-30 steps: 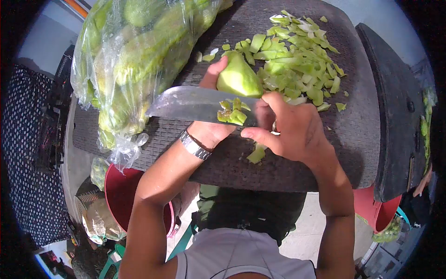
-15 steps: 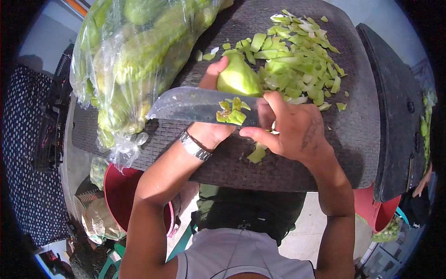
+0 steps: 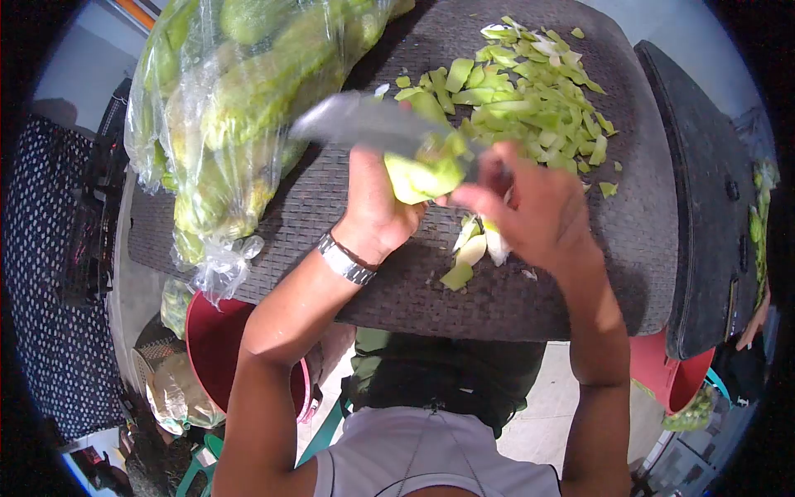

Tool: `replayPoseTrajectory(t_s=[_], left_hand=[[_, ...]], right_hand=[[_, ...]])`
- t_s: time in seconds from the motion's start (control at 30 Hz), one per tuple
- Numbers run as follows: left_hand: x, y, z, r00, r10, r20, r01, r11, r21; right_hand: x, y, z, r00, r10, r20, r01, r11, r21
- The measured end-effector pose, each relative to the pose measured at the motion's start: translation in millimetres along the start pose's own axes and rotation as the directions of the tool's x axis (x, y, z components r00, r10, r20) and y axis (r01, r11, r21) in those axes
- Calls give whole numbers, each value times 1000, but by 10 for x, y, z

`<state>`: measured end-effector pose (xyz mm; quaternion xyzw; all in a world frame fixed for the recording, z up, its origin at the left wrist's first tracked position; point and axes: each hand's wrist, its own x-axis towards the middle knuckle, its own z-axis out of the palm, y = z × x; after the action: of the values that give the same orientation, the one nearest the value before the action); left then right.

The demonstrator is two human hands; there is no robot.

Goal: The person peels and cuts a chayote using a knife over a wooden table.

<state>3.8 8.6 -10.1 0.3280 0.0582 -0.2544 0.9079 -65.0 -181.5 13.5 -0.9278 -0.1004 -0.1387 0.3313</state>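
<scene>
Your left hand [image 3: 379, 211] is wrapped around the near left side of the green fruit [image 3: 424, 184], and your right hand [image 3: 538, 207] is closed on the handle end of the knife [image 3: 356, 123], so both grips are clamped on something. The fruit's in your left palm, looks held up off the tabletop [image 3: 464, 315], with the blade crossing over it.

The blade's motion-blurred, so I can't tell how deep the edge sits or whether it's actually biting. I'd keep the angle shallow though, so you take skin and not a slab of flesh. Seems smart to tuck your left fingers back from the edge too, since that palm is right by the fruit. Peeled fruit is probably slick, so I'd turn it in small steps rather than squeeze harder. Some green bits [image 3: 439, 149] seem stuck to the blade near the handle; might be worth flicking those off so you can see your cut.

A few loose peels [image 3: 469, 251] lie just below your hands, with the main peel pile [image 3: 530, 116] beyond. The plastic bag of green produce [image 3: 248, 108] is off to your left, clear of your right elbow.
</scene>
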Motion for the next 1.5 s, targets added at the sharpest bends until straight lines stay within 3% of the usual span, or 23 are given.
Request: replayPoseTrajectory(t_s=[0.03, 0.1, 0.17, 0.3, 0.37, 0.47, 0.7, 0.9, 1.07, 1.17, 1.2, 1.33, 1.4, 1.5], left_hand=[[33, 86, -79, 978, -104, 182, 92, 993, 75], [40, 109, 28, 973, -173, 156, 141, 971, 195], [5, 86, 119, 987, -127, 102, 112, 984, 141], [128, -25, -28, 1000, 9, 0, -9, 994, 112], [124, -21, -6, 991, -86, 99, 87, 996, -6], [118, 5, 4, 974, -138, 178, 143, 990, -16], [78, -6, 69, 994, -51, 101, 49, 999, 20], [87, -35, 38, 995, -21, 97, 17, 999, 38], [95, -35, -26, 994, -16, 105, 10, 998, 60], [24, -111, 98, 965, 211, -154, -214, 977, -3], [-33, 39, 57, 993, 49, 111, -62, 992, 110], [-81, 67, 186, 986, -6, 167, -12, 994, 110], [-64, 75, 170, 991, 7, 131, -22, 993, 118], [24, -51, 38, 994, 104, -39, -105, 994, -12]], right_hand=[[37, 45, -38, 998, 65, -21, -64, 998, 24], [80, 59, -175, 985, 172, 21, -174, 982, 80], [116, 3, -261, 955, 279, 100, -291, 947, 137], [-14, -129, -87, 996, 14, 86, -29, 984, 178], [-64, -107, 10, 993, -92, 74, 82, 990, 118], [-88, -77, 55, 990, -117, 76, 116, 993, 25], [-80, -63, 90, 981, -192, 28, 192, 981, -13], [-86, -59, 100, 979, -204, 25, 205, 973, -104], [-71, -42, 132, 986, -164, -5, 164, 986, -7], [4, 56, 95, 996, -66, -67, 69, 997, 42], [31, 106, 59, 996, -25, -89, 30, 998, 50], [138, 212, -162, 944, 328, -20, -324, 939, 120], [107, 65, -168, 969, 246, -4, -244, 962, 124], [-9, -116, -40, 998, 50, 24, -53, 980, 192]])
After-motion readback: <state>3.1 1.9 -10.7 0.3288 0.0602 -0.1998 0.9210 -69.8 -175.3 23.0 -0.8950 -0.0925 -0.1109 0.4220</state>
